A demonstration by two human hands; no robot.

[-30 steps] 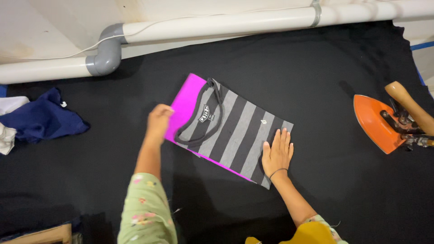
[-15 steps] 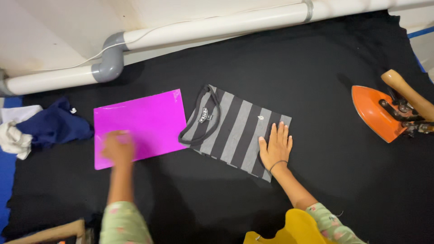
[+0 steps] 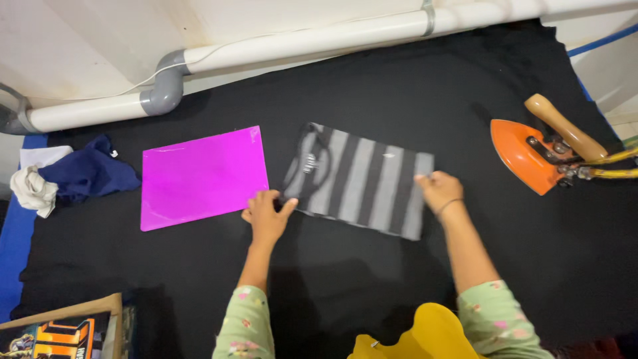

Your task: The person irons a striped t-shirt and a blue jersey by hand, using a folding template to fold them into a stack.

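Folded striped shirt (image 3: pixel 359 179): soft knit, grey and black vertical bands, folded into a neat oblong, neckline end toward the person's left. It lies flat near the middle of the black cloth-covered table (image 3: pixel 412 100), slightly skewed.

Left hand (image 3: pixel 268 213): rests at the lower left corner of the shirt, thumb out to the right and touching the fabric edge, fingers loosely curled on the black cloth. Whether it actually pinches the edge, I cannot tell. The hand sits just beside the lower right corner of the magenta board (image 3: pixel 203 178).

Right hand (image 3: pixel 437 189): at the shirt's right edge, fingers bent down over the hem end and closed on the fabric. A thin dark band circles the wrist.

Magenta board: flat, glossy, rectangular, stiff-looking sheet, lying just left of the shirt, apart from it by a narrow strip of black cloth.

Orange iron (image 3: pixel 525 154): wedge-shaped sole turned up on its side, wooden handle, yellow cord; well right of the shirt.

Navy garment (image 3: pixel 90 174) with a white cloth (image 3: pixel 33 189): crumpled, at the table's left edge.

White pipe (image 3: pixel 319 43) with a grey elbow joint runs along the far wall.

Sleeves: pale green, floral print.
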